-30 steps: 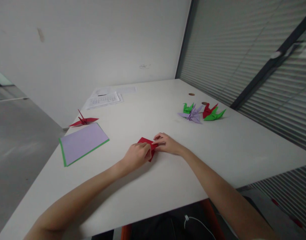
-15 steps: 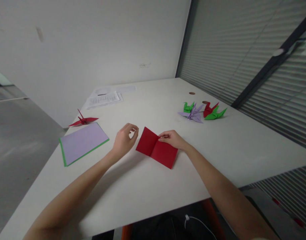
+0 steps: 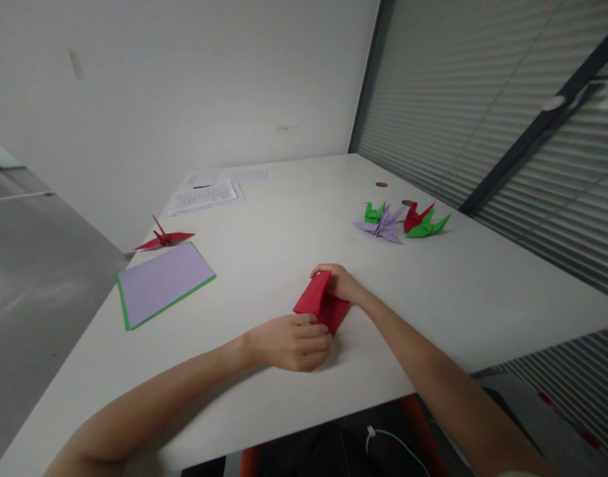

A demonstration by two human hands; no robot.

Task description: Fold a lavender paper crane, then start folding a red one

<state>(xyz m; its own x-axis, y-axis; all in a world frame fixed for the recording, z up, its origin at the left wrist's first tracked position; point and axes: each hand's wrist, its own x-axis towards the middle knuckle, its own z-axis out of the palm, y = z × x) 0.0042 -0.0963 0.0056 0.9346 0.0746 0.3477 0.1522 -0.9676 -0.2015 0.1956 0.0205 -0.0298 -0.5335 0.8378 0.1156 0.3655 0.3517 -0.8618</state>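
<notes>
A red sheet of origami paper (image 3: 313,297), partly folded over with one flap raised, is between my two hands above the white table. My left hand (image 3: 296,341) is closed on its near lower edge, fingers curled and the fingertips partly hidden. At the far right side my right hand (image 3: 339,281) grips the paper, its thumb out of sight behind the raised flap.
On the left lie a stack of lilac and green paper (image 3: 167,281) and a red paper crane (image 3: 165,239). Lilac (image 3: 383,226), green (image 3: 427,227) and red (image 3: 417,217) cranes stand at the right. Printed sheets (image 3: 204,197) lie at the back of the table (image 3: 294,218).
My left hand has moved right and toward me and has taken hold of the paper's near edge. The red sheet, opened out before, is now folded over with a flap up.
</notes>
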